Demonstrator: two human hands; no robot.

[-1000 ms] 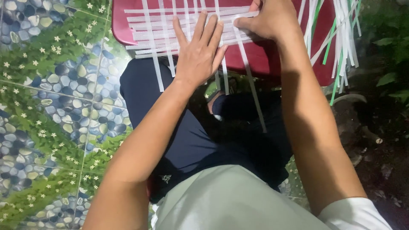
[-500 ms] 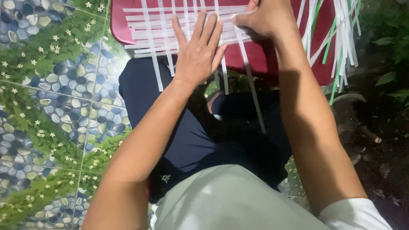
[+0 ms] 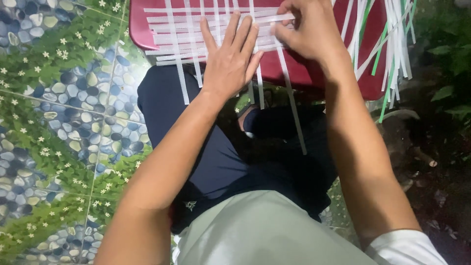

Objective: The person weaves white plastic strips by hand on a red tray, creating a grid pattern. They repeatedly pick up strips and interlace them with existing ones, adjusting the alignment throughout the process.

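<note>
The left hand (image 3: 230, 64) lies flat, fingers spread, pinning the thin white woven plastic strips (image 3: 196, 37) on the red plastic tabletop (image 3: 333, 73), while the right hand (image 3: 306, 29) pinches one strip; they look light, springy, slippery, best gripped near crossings.

A single camera sat on the person's head and looked steeply down over the chest and lap, close enough that both forearms filled the middle of the frame. It faced forward toward 12 o'clock, where the red stool (image 3: 314, 73) was cut by the top edge. Tiled floor (image 3: 59, 122) lay at 9 o'clock, dark ground at 3 o'clock.
</note>
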